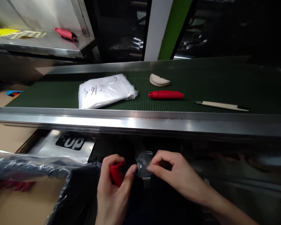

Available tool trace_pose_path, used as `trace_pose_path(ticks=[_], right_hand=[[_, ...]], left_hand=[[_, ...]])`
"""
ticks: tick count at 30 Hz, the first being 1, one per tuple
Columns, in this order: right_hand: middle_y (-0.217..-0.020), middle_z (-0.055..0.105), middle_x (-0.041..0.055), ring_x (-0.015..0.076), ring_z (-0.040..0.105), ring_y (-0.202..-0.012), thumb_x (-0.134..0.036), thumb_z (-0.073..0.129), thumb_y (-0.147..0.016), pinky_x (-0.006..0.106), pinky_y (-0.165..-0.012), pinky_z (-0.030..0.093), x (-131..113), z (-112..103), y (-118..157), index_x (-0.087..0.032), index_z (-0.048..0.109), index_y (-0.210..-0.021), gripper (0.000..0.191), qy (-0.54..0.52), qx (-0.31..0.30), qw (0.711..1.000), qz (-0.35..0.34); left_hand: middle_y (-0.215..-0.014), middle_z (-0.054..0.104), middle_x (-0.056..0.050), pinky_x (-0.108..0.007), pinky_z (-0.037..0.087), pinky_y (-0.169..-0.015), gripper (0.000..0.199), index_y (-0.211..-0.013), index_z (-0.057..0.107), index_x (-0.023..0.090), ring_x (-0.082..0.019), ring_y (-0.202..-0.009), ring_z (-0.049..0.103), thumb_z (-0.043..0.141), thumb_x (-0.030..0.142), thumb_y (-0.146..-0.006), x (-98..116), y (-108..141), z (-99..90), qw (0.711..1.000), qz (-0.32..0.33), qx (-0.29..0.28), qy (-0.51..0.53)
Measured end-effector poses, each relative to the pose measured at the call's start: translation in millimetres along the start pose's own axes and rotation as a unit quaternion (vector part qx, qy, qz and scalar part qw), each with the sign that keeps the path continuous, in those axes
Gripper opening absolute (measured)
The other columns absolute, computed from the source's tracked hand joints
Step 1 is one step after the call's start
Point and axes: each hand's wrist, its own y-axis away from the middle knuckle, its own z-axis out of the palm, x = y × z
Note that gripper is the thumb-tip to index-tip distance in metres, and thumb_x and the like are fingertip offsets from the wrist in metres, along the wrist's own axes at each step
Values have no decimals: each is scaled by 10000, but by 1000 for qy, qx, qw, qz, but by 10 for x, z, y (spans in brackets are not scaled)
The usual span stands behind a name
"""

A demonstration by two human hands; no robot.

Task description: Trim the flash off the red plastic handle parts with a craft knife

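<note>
the person's left hand (pixel 114 190) curls around a red plastic piece (pixel 116 174), thumb and forefinger half open, below the metal rail (pixel 140 120). the right hand (pixel 173 173), reaching in from the right, pinches a clear plastic bag (pixel 144 164) by its edge, wrist angled up and leftward. the red piece stands steeply, its long axis leaning slightly, upper end toward the rail.

The green ribbed belt (pixel 140 104) carries a white packet (pixel 105 90), beige half-disc (pixel 159 81), red piece (pixel 166 95) and slim pale knife (pixel 220 105).
</note>
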Motion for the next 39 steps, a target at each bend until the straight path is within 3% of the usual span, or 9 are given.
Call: trace_pose_path(ticks=[6,11,19,22,26,29,32,35,39], right_hand=[[-771,605,-36,100,558,-719,-187,597,-880,212,-675,411,51,140,97,-188,585,-740,140,47,0,996,-77],[-660,554,-44,97,520,-610,-312,600,-910,200,-569,414,220,214,102,-197,522,-721,235,25,65,995,-76],[-969,524,33,140,528,-837,-136,514,-863,279,-754,457,309,375,193,-197,531,-967,121,84,176,965,-175],[-1036,552,24,132,554,-879,-218,579,-901,265,-787,482,172,286,223,-224,529,-1164,268,91,107,975,-171],[-872,620,-19,108,597,-768,-214,512,-963,233,-707,491,42,104,241,-243,631,-987,125,68,14,982,-174],[-890,662,-26,100,632,-690,-229,553,-950,216,-644,506,80,-34,348,-268,653,-968,109,75,171,967,-174],[-963,692,-24,130,673,-738,-287,627,-910,235,-713,544,170,-104,543,-292,664,-998,96,152,304,928,-155],[-992,702,-17,154,681,-829,-218,638,-886,265,-829,549,220,-59,700,-289,671,-1018,153,243,319,890,-215],[-957,727,18,175,701,-831,-75,620,-844,285,-791,587,202,50,694,-225,660,-1088,289,304,249,863,-319]], left_hand=[[-785,625,26,-233,502,-703,237,-890,562,230,-139,-752,593,731,335,-762,13,105,81,980,-90,-163,72],[-770,611,27,-258,503,-718,176,-922,524,229,-143,-746,603,652,279,-813,-117,60,149,992,-67,-107,25],[-844,604,16,-264,487,-706,256,-1083,499,246,-140,-731,591,601,281,-851,-228,-78,172,994,9,-83,-68],[-938,640,-4,-295,478,-759,389,-1200,527,287,-167,-806,620,620,237,-825,-282,-6,126,981,67,-145,-107],[-1024,655,-55,-372,458,-813,540,-1297,515,286,-235,-896,620,614,170,-778,-355,88,119,962,103,-202,-151],[-1012,633,-45,-376,435,-826,529,-1256,478,259,-224,-884,601,604,144,-755,-424,-24,131,976,64,-149,-147],[-779,571,28,-275,436,-653,209,-962,487,230,-153,-682,563,591,205,-782,-489,-244,113,989,-12,-122,-87],[-633,494,59,-223,395,-537,187,-754,448,211,-113,-560,502,620,281,-778,-493,-391,86,989,-81,-120,-17],[-620,534,40,-226,436,-556,217,-766,519,176,-111,-561,519,663,338,-774,-402,-359,89,979,-132,-146,47]])
